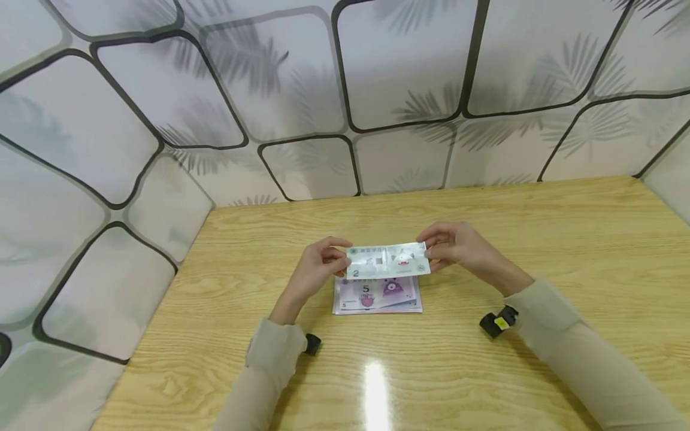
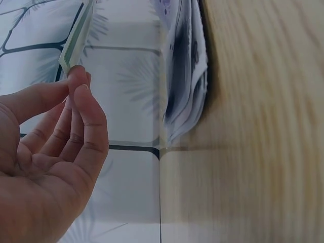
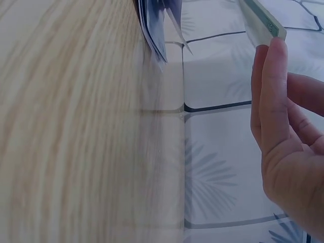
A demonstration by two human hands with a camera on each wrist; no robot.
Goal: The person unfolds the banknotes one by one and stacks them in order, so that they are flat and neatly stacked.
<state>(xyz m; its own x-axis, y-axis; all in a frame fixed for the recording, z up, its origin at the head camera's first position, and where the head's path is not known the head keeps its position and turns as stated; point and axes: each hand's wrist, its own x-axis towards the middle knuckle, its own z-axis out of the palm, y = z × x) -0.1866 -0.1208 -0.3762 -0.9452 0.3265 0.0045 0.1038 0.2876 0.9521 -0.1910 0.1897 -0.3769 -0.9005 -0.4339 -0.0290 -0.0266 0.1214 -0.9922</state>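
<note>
Between the two hands a pale green play banknote [image 1: 388,261] marked 2 is held up, stretched flat with a faint crease near its middle. My left hand [image 1: 317,267] pinches its left end between thumb and fingertips. At the other end my right hand [image 1: 457,248] pinches the note's right edge. Below and behind it, on the table, lies a stack of purple play banknotes [image 1: 377,294], the top one marked 5; the green note hides the stack's far part. In the left wrist view the stack's notes [image 2: 187,76] look loosely layered, apart from the hand.
The wooden table [image 1: 215,335] carries the stack near its middle. A wall [image 1: 302,90] with a leaf and line pattern borders the table's far and left edges. Each wrist bears a small black camera, one [image 1: 498,322] beside the right sleeve.
</note>
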